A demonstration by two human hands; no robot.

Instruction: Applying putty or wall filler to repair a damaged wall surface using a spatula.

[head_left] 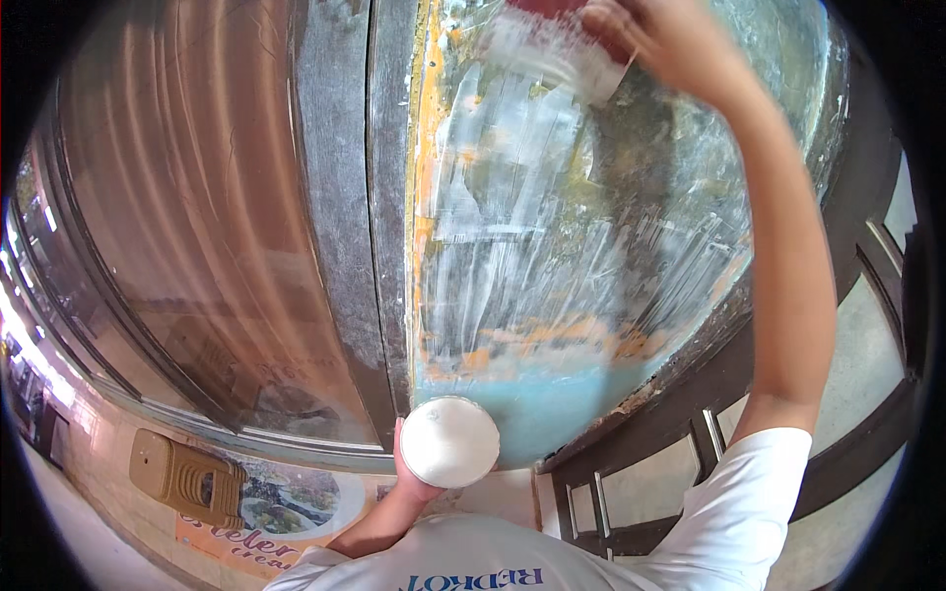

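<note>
My right hand [645,44] is raised at the top of the view, closed on a dark red putty spreader [552,54] whose broad blade is coated in white paste. The blade lies against a patchy wall [552,197], streaked with white over grey, with orange patches and a light blue band low down. Low in the middle, my left hand [419,483] grips a round tub [450,443] from its left side and beneath. White paste fills the tub's top, and part of the hand is hidden by it.
A dark frame [340,197] borders the wall on the left, beside glass with a brown curtain [187,177]. A tan plastic stool [187,478] and a printed poster [246,537] are at lower left. Dark framed panels [650,463] stand at right, close to my right arm.
</note>
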